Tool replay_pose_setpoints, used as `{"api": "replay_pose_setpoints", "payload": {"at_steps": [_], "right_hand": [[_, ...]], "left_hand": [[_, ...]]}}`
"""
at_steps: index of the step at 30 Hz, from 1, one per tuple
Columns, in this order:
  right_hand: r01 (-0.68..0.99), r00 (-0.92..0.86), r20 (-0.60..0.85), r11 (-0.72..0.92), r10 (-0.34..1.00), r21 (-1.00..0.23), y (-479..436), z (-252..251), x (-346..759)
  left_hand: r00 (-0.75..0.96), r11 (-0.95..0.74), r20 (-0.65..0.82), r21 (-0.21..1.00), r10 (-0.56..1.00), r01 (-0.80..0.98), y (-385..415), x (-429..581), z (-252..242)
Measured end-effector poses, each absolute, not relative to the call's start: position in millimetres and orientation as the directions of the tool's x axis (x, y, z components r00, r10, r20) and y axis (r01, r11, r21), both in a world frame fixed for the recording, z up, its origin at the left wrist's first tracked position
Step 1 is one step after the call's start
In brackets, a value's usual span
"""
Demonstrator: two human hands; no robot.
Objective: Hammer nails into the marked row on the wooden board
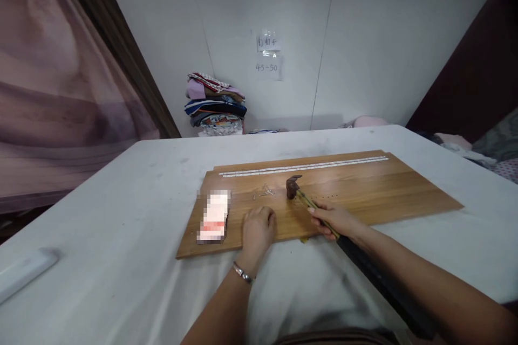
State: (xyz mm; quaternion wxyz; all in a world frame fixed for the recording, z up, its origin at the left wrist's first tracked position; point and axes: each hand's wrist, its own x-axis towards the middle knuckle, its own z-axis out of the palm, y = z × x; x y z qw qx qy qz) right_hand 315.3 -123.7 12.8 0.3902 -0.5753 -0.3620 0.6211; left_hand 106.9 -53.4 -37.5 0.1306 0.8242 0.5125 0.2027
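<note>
My right hand [334,219] is closed round the yellow-and-black handle of a claw hammer [292,187]. The hammer's rusty brown head is over the middle of a wooden board [388,188]; whether it touches the wood I cannot tell. On the board's near part rests my left hand [258,228], its fingers curled in and their tips hidden. Several loose nails [265,192] lie just beyond the left hand. To the right of the hammer head, small dark marks [327,196] run in a row across the board; nails or holes, I cannot tell.
A pixelated flat object [215,215] lies on the board's left part. Two pale marked strips [303,167] run along its far side. Beneath is a white-covered table [133,199]. A white object [26,269] lies at left; folded fabrics [216,102] are stacked by the wall.
</note>
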Motion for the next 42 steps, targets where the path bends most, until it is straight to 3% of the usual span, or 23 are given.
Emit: {"api": "replay_pose_setpoints", "payload": {"at_steps": [42], "right_hand": [[-0.054,-0.021,-0.426,-0.426,0.905,-0.903,-123.0,14.8,316.3]], "left_hand": [[0.399,-0.449,0.205,0.425,0.894,0.786,-51.9,106.6,-38.4]]}}
